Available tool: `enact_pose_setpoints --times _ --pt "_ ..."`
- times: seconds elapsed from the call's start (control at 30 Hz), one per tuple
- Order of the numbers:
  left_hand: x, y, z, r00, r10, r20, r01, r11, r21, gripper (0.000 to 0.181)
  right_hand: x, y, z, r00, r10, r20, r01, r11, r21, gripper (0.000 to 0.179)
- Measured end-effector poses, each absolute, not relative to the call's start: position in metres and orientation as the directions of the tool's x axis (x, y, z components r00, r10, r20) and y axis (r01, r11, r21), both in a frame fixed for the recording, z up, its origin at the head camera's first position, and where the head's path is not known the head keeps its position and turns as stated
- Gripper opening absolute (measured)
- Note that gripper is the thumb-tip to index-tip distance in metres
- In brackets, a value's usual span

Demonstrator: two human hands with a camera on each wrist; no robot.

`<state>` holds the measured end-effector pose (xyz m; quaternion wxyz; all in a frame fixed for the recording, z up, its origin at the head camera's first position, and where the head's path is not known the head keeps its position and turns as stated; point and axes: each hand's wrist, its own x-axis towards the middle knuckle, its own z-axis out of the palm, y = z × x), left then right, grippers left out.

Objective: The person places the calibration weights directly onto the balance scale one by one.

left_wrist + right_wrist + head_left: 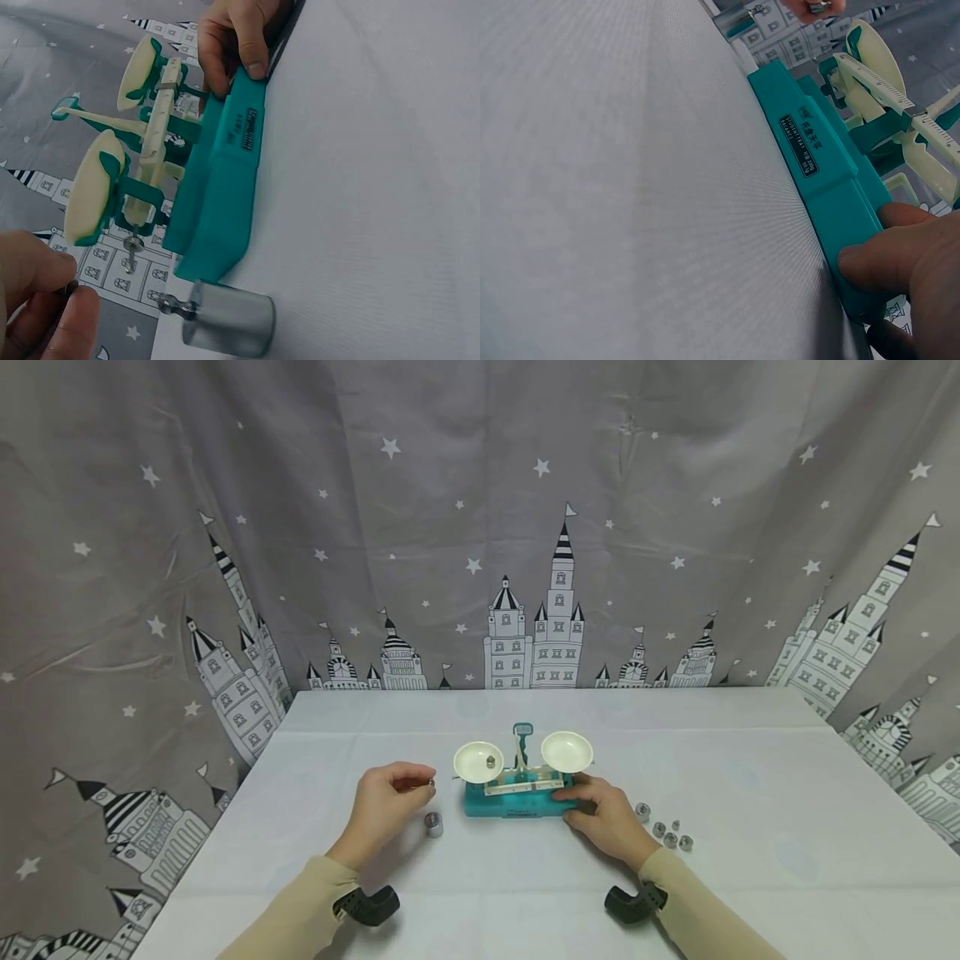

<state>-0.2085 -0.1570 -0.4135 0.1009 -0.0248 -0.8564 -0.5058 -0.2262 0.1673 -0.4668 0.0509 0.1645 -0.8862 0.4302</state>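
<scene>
A teal balance scale (517,804) with two cream pans stands on the table, its ruler beam facing the person. In its left pan (468,766) sits a small metal weight (491,762); the right pan (567,752) holds nothing. My left hand (384,808), just left of that scale, pinches another small metal weight (820,7) between thumb and fingertips. Below this hand a large cylindrical weight with a knob (229,319) stands on the table. My right hand (611,822) grips the right end of the teal base, thumb (870,266) on its front face.
Several metal weights (670,840) of different sizes stand on the table to the right of my right hand. White cloth (525,893) covers the table. Behind it hangs a grey curtain (420,527) printed with castles and stars.
</scene>
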Motion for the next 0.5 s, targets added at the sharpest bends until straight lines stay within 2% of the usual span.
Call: enact_pose_setpoints --times 0.5 --pt "-0.218 -0.147 -0.381 -0.976 -0.004 0.218 0.189 0.485 0.854 0.019 -0.225 0.168 -0.466 -0.94 -0.249 0.234 -0.337 0.563 -0.755 0.025"
